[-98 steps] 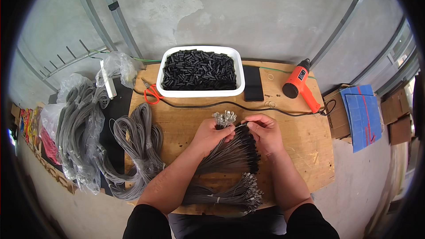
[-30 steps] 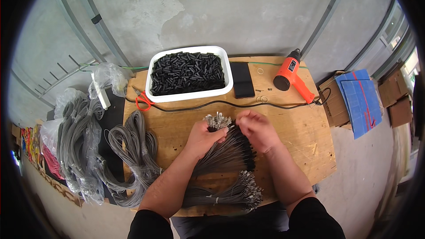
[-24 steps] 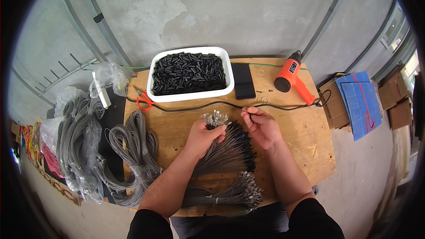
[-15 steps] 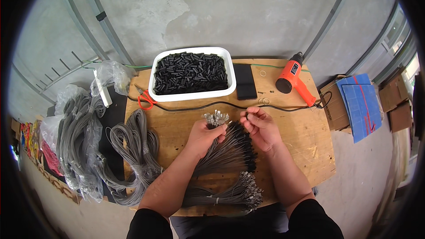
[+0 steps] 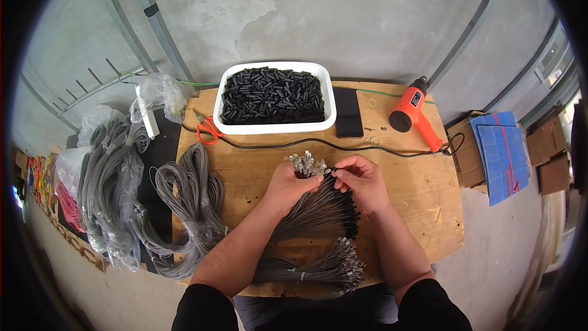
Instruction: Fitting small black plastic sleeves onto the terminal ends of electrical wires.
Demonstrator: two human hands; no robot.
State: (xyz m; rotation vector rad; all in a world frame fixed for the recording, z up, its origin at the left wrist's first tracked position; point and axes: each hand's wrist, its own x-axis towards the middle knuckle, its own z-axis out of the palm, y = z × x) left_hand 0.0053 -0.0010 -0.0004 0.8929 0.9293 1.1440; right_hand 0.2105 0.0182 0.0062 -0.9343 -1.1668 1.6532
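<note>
My left hand [image 5: 288,186] grips a bundle of grey wires [image 5: 312,208] near its top, where several metal terminals [image 5: 304,163] stick up. My right hand [image 5: 362,181] pinches one wire end beside those terminals, fingertips almost touching the left hand. The bundle fans down toward me across the wooden board [image 5: 422,208]. A second tied bundle of grey wires [image 5: 318,266] lies near the board's front edge.
A white tray [image 5: 277,127] full of short black tubes stands at the back. A black phone [image 5: 348,112], an orange heat gun [image 5: 411,110] with its black cord, red-handled scissors [image 5: 207,129] and grey wire coils [image 5: 190,199] in plastic bags surround the hands.
My right hand drew away to the right from the bundle top, then came back close to the terminals. The left hand kept its hold on the bundle.
</note>
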